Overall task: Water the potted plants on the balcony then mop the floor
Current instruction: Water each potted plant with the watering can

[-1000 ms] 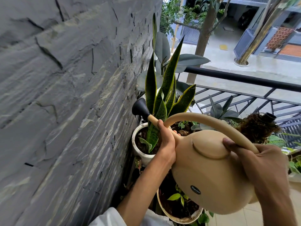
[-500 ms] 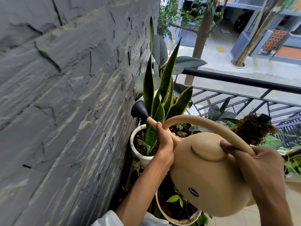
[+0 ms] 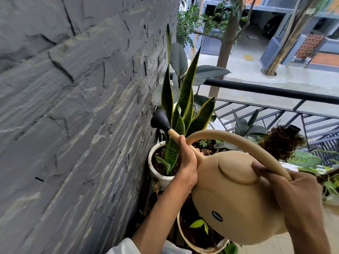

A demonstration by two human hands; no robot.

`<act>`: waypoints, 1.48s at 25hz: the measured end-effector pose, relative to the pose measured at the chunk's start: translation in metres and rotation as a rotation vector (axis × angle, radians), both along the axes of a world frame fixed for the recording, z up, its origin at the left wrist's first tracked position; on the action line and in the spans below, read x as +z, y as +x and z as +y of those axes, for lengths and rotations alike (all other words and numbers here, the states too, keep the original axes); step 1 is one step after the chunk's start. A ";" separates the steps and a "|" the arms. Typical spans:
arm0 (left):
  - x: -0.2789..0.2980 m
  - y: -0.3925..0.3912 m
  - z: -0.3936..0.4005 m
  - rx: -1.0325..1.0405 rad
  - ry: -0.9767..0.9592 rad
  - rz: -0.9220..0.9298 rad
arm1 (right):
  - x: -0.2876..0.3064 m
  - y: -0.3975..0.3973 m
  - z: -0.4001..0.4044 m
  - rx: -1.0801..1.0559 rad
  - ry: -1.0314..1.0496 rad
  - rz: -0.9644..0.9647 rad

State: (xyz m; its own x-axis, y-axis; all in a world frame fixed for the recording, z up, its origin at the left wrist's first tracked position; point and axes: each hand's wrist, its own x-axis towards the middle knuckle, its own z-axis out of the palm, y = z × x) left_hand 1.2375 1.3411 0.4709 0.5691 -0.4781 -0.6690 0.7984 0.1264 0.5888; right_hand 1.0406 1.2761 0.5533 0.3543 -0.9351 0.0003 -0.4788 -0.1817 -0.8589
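Along the left side of the view runs a grey stone wall (image 3: 73, 107), the largest thing in sight, with a black balcony railing (image 3: 275, 91) crossing from it to the right. Held up in front of the railing is one tan watering can (image 3: 236, 195), its round body low at the right and its long axis rising up and to the left, so that the spout (image 3: 174, 136) points toward the wall and ends in a single black rose head (image 3: 160, 122). That head sits just above and left of the rim of a white pot (image 3: 153, 173), beside the leaves of the snake plant (image 3: 185, 99) growing in it. Two pots show clearly: the white one and a second cream pot (image 3: 201, 249) lower down, partly hidden under the can, with small green leaves in its soil. More foliage lies further right, too cluttered to count.

Both hands are on the can. The left hand (image 3: 187, 164) is wrapped closed around the base of the spout, and the right hand (image 3: 300, 191) is closed around the arching handle (image 3: 229, 139), thumb pressed along it.

Compared with a second ago, the can and hands sit much the same against the plant; only the view has drifted slightly.
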 end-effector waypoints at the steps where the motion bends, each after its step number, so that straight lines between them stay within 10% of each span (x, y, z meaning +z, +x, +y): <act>1: 0.003 -0.001 0.000 -0.008 -0.002 -0.027 | -0.002 -0.003 0.001 -0.005 0.044 -0.027; 15: 0.048 -0.071 -0.025 0.135 0.002 -0.386 | -0.023 -0.082 -0.048 -0.092 0.292 -0.320; 25: 0.074 -0.239 -0.071 0.621 0.080 -0.362 | 0.004 -0.186 -0.168 0.442 0.281 -0.311; 37: 0.060 -0.356 -0.067 0.818 0.120 -0.347 | -0.009 -0.266 -0.197 0.601 0.357 -0.322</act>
